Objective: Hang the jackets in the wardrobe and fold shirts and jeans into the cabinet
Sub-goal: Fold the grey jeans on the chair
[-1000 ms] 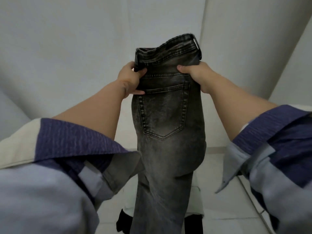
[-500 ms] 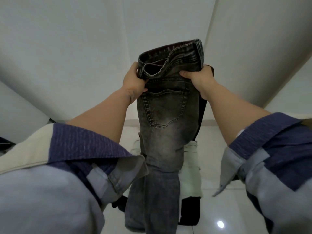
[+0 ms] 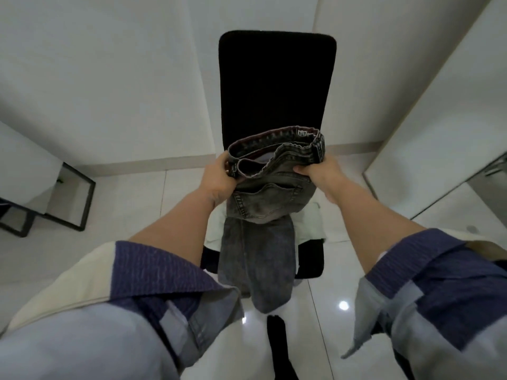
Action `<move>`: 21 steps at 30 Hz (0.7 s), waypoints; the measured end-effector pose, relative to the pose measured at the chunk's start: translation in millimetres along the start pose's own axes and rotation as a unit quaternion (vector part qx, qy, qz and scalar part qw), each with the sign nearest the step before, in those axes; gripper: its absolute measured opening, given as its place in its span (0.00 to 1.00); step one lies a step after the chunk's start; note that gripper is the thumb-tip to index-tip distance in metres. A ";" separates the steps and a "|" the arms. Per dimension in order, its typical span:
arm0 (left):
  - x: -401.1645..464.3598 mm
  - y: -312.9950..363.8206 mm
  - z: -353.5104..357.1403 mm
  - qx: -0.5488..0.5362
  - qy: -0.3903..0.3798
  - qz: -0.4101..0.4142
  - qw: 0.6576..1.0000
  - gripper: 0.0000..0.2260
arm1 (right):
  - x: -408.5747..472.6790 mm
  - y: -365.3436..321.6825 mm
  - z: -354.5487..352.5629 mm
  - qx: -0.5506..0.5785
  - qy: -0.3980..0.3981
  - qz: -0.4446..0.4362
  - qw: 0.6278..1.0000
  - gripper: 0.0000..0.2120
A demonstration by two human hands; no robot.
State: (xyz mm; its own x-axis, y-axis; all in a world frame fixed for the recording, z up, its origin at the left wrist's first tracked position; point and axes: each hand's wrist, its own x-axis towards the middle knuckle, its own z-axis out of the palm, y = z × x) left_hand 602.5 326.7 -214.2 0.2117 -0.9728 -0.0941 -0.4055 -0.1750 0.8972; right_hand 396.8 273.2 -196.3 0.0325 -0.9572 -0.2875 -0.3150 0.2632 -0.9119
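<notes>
A pair of washed dark grey jeans [image 3: 258,242] hangs in front of me over a black chair. My left hand [image 3: 218,178] grips the waistband at its left side. My right hand [image 3: 319,171] grips the waistband at its right side. The waistband gapes open towards me and the back pocket faces me. The legs hang down over the chair seat, past its front edge. A pale, whitish garment [image 3: 310,223] lies on the seat under the jeans, mostly hidden by them.
The black chair [image 3: 277,86] with a tall backrest stands straight ahead on a glossy white tiled floor [image 3: 123,215]. A black metal frame [image 3: 74,198] stands at the left by a white wall. A white panel [image 3: 439,119] rises at the right.
Both hands have brought the jeans down from head height to just above the chair seat. My view has tilted down, so the chair and the floor now show.
</notes>
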 end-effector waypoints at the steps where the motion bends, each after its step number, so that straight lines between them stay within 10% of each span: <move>1: -17.2 -9.9 0.9 0.011 -0.018 -0.014 1.000 0.21 | -12.1 13.4 3.4 -0.020 -0.004 0.013 1.000 0.20; 7: -91.0 -74.8 12.6 0.126 -0.103 -0.074 0.984 0.25 | -70.5 106.1 31.8 -0.099 -0.004 0.066 0.993 0.16; 14: -122.9 -149.8 47.5 -0.021 -0.212 -0.269 0.939 0.17 | -85.7 224.4 55.7 -0.160 -0.086 0.145 0.973 0.24; 21: -114.3 -204.5 77.0 -0.224 -0.057 -0.413 0.881 0.17 | -65.9 284.4 71.7 -0.224 -0.188 0.135 0.947 0.25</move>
State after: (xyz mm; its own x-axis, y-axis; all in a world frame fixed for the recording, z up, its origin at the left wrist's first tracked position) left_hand 592.7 462.0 -420.1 0.1691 -0.5550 -0.8145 0.2425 -0.7775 0.5802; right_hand 373.1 419.7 -457.7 0.2016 -0.7299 -0.6532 -0.7272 0.3352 -0.5990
